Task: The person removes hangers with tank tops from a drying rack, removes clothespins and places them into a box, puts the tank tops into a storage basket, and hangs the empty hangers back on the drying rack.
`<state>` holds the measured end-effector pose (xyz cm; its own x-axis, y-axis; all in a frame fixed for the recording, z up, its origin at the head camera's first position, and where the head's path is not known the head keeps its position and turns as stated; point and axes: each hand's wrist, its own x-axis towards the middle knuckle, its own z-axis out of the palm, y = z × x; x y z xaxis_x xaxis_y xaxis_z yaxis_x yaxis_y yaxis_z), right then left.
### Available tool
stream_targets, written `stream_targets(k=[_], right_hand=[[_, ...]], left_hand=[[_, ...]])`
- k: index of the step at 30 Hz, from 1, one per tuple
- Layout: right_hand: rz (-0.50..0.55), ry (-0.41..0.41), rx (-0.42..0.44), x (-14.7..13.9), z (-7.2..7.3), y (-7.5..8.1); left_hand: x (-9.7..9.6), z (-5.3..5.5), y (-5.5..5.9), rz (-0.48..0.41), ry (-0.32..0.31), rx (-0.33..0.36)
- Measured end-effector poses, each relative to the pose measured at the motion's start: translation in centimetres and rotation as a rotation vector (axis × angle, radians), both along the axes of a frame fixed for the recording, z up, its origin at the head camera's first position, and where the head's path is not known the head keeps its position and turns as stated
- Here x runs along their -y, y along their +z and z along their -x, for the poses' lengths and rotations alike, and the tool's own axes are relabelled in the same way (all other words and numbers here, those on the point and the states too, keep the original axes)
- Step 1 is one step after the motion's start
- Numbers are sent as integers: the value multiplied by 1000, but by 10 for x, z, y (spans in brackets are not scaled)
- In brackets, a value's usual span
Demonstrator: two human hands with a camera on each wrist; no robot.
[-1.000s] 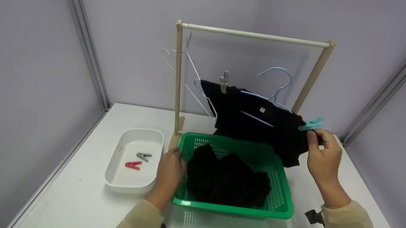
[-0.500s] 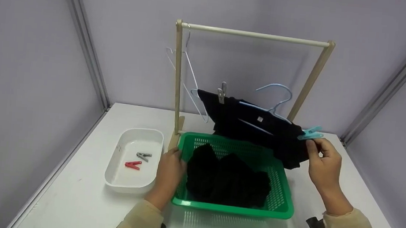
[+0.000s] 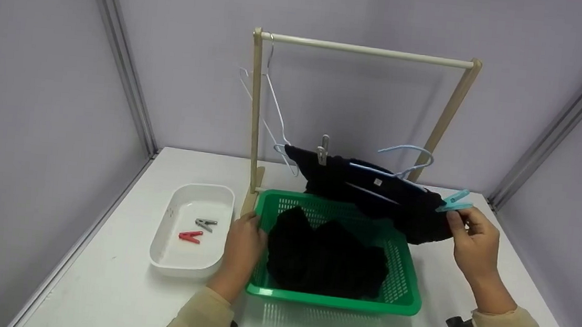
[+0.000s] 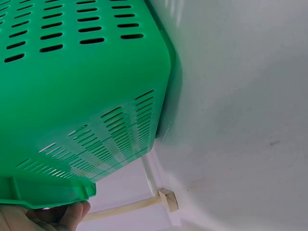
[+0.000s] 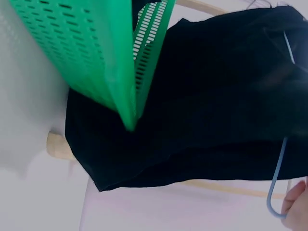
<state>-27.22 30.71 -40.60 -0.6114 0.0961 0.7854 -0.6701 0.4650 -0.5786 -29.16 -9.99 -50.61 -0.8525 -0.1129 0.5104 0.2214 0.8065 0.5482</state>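
Note:
My left hand (image 3: 245,244) grips the left rim of a green basket (image 3: 331,300); its fingers curl at that rim in the left wrist view. A dark bundle of cloth (image 3: 324,264) lies inside. My right hand (image 3: 477,248) pinches the right end of a light blue hanger (image 5: 275,185), below a turquoise clothespin (image 3: 455,204). On this hanger is a black garment (image 3: 316,179) with a small white label, draped behind the basket and past its back right corner. A grey clothespin (image 3: 322,155) clips its left side. The hanger's hook (image 3: 418,149) stands well below the rack's rod.
Behind the basket stands a wooden rack (image 3: 253,107) with a pale rod (image 3: 369,49). A white wire hanger (image 3: 276,96) hangs at its left end, overlapping the blue hanger's left tip. To the left, a white tray (image 3: 160,247) holds a grey clothespin (image 3: 205,224) and a red clothespin (image 3: 191,236).
The blue hanger with the black garment has moved down and slightly right, with my right hand following. The white hanger has swung a little. My left hand and the basket have stayed put.

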Motion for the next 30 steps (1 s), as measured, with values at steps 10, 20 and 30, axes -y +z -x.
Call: stream_targets(k=[10, 20, 30], right_hand=[[-3, 119, -22, -18, 1, -9], [-41, 170, 2, -16, 5, -18], [-57, 142, 68, -7, 6, -30]], left_hand=[[-2, -1, -1, -12, -13, 30], [-3, 2, 0, 16, -15, -2], [-6, 4, -4, -1, -1, -21]])
